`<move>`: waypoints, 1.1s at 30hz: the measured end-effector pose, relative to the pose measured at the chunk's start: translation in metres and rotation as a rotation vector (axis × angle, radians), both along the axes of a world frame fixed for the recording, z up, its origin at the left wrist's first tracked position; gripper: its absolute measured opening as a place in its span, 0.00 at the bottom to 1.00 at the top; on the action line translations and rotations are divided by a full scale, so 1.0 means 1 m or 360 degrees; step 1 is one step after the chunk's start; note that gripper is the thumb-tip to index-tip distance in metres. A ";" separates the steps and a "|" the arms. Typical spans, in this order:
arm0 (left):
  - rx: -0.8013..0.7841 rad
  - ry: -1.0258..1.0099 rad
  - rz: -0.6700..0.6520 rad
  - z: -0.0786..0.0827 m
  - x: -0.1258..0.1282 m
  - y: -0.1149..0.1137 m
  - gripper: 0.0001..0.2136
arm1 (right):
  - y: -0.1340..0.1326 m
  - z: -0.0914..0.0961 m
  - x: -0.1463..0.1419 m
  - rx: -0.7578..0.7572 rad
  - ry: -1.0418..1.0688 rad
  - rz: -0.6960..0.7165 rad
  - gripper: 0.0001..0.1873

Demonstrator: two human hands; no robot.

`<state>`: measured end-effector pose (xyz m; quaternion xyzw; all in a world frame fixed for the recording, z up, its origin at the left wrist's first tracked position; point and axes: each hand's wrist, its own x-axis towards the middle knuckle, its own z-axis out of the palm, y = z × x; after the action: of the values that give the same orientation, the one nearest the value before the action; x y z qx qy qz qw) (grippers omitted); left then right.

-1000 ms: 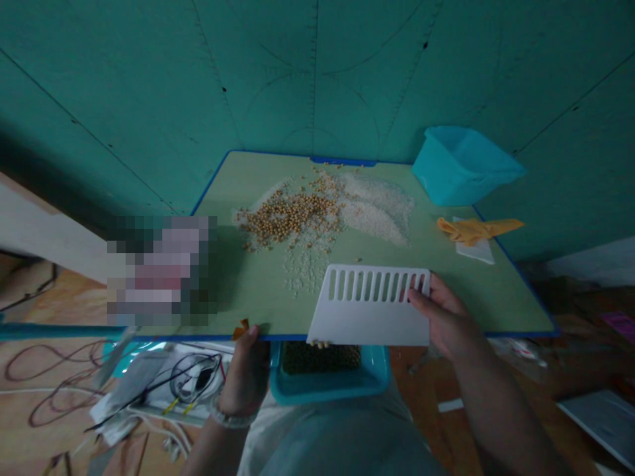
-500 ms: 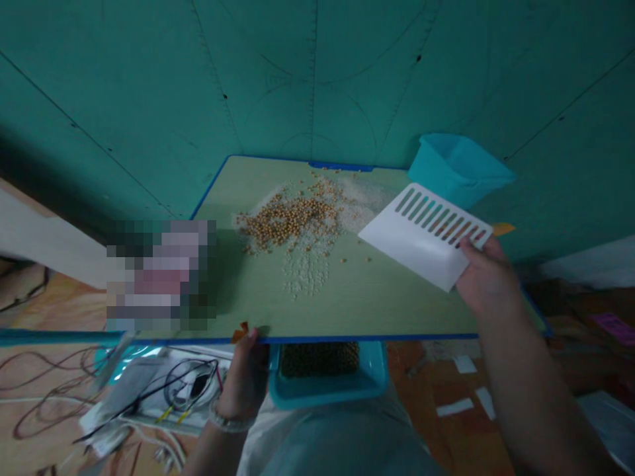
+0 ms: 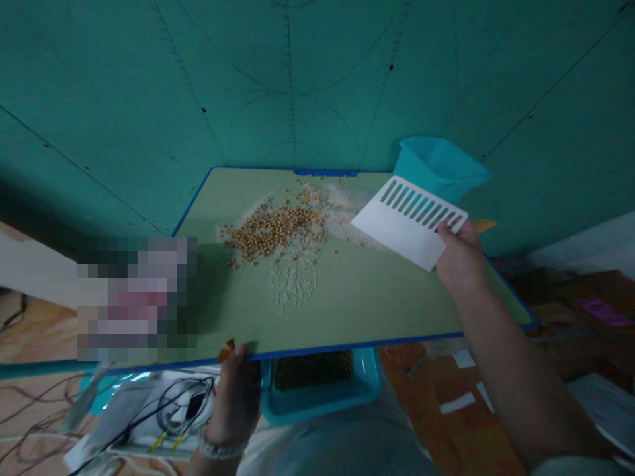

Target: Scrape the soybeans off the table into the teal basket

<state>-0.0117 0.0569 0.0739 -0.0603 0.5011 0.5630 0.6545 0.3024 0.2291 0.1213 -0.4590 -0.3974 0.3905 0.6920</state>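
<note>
My right hand [image 3: 460, 259] grips a white slotted scraper [image 3: 407, 220] by its right end, holding it tilted over the right part of the green board [image 3: 347, 297]. A heap of tan beans [image 3: 275, 228] lies mid-board, with white rice [image 3: 294, 283] scattered below it and more rice behind the scraper. My left hand [image 3: 236, 390] holds the board's front edge, thumb on top. Under that edge a teal tray [image 3: 321, 389] with dark grains rests on my lap.
A teal tub [image 3: 436, 172] stands at the board's back right corner, with an orange scrap [image 3: 483, 226] beside it. A blurred patch [image 3: 136, 291] covers the board's left side. Cables and packets [image 3: 149, 410] lie on the floor at left; papers lie at right.
My right hand lifted the scraper from the front edge and carried it back and right over the rice heap. The left hand stayed on the board's edge.
</note>
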 end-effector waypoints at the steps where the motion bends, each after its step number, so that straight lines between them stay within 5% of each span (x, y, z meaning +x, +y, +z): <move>1: 0.0004 -0.0003 -0.0003 -0.002 -0.001 0.000 0.10 | -0.001 0.001 0.000 0.0003 -0.0007 0.0019 0.11; 33: -0.0055 0.0026 0.0025 0.001 0.001 0.002 0.18 | -0.005 -0.006 -0.010 -0.0100 -0.0093 0.0165 0.10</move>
<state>-0.0111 0.0592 0.0746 -0.0710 0.5156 0.5598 0.6447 0.2921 0.2241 0.1156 -0.4706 -0.4282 0.4244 0.6442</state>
